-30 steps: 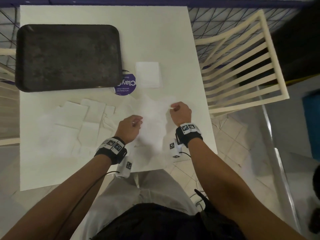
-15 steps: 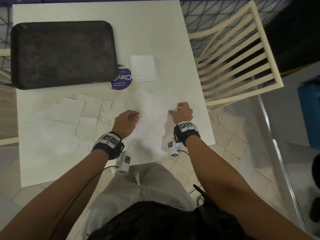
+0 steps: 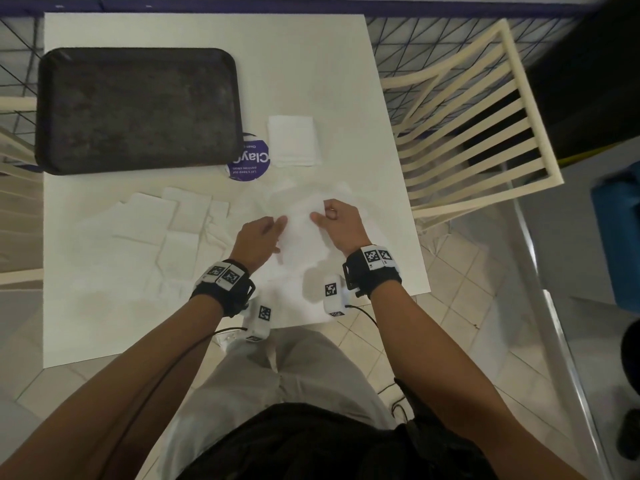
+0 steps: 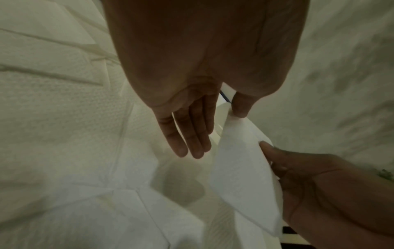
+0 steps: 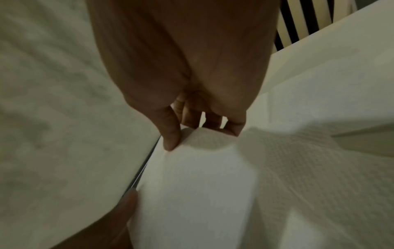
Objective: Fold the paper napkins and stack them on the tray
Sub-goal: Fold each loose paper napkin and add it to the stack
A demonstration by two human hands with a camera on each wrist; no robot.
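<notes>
A dark empty tray (image 3: 138,109) lies at the table's far left. One folded white napkin (image 3: 292,142) rests to the right of it. Between my hands is a white paper napkin (image 3: 299,233), doubled over and partly raised off the table. My right hand (image 3: 320,214) pinches its far edge, thumb (image 5: 170,139) on top and curled fingers (image 5: 213,121) behind. My left hand (image 3: 277,230) has straight fingers (image 4: 187,134), and only its thumb tip (image 4: 241,111) touches the napkin (image 4: 241,168). Several unfolded napkins (image 3: 166,230) lie spread to the left.
A round purple sticker (image 3: 249,161) shows at the tray's near right corner. A cream slatted chair (image 3: 478,133) stands close to the right edge of the white table (image 3: 311,57). The table's near edge runs just behind my wrists. Tiled floor lies below.
My hands have come closer together, bringing the napkin's sides over each other. The left hand's fingers have straightened out of their pinch. The right hand has kept its hold.
</notes>
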